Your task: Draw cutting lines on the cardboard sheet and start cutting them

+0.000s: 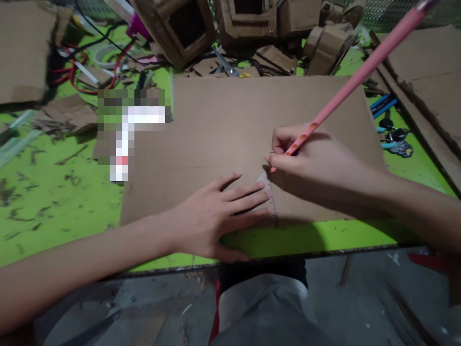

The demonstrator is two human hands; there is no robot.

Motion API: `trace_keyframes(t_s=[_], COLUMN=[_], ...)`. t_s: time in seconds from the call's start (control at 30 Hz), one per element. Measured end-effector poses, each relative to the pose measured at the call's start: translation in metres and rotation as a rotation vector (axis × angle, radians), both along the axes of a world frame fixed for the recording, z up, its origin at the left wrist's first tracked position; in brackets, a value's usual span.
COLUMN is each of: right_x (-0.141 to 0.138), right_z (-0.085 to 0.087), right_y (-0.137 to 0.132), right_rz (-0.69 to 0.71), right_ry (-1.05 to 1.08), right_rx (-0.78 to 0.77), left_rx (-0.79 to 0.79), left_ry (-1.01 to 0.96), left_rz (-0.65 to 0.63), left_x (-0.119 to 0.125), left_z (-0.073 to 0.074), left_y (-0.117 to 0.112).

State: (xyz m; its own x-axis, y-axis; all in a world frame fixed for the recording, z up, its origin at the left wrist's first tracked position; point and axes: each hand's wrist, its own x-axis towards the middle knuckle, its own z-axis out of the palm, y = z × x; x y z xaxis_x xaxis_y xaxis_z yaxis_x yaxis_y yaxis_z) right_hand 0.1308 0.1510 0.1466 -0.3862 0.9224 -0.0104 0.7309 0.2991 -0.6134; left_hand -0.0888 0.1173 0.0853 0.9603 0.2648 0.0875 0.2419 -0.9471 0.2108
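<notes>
A large brown cardboard sheet (pixel 223 129) lies flat on the green table (pixel 54 202). My left hand (pixel 216 211) rests open on it, fingers stretched flat over a small clear ruler (pixel 268 194) near the sheet's front edge. My right hand (pixel 306 158) is closed around a long pink pencil (pixel 360 72). The pencil's tip touches the cardboard just above the ruler's top corner, and its shaft slants up to the right.
Cardboard boxes (pixel 180 29) and scraps crowd the table's back. Red and black wires (pixel 79 62) lie at the back left. Blue-handled tools (pixel 387 120) sit right of the sheet, with more cardboard sheets (pixel 428 62) beyond. The table's front edge (pixel 324 252) runs below my hands.
</notes>
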Motion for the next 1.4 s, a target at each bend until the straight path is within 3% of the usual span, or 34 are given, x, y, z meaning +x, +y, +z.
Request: trace_keyframes(t_s=[0.17, 0.33, 0.6, 1.4], right_x=[0.000, 0.007, 0.009, 0.012], right_z=[-0.012, -0.023, -0.019, -0.027], right_y=[-0.004, 0.000, 0.002, -0.005], right_rz=[-0.057, -0.098, -0.187, -0.100], right_ry=[0.082, 0.177, 0.309, 0.260], right_rx=[0.032, -0.045, -0.157, -0.096], left_rx=[0.009, 0.011, 0.029, -0.016], left_ry=[0.000, 0.005, 0.015, -0.001], left_rz=[0.003, 0.004, 0.005, 0.017], left_x=[0.001, 0.001, 0.000, 0.000], left_z=[0.000, 0.001, 0.001, 0.001], left_y=[0.000, 0.000, -0.001, 0.000])
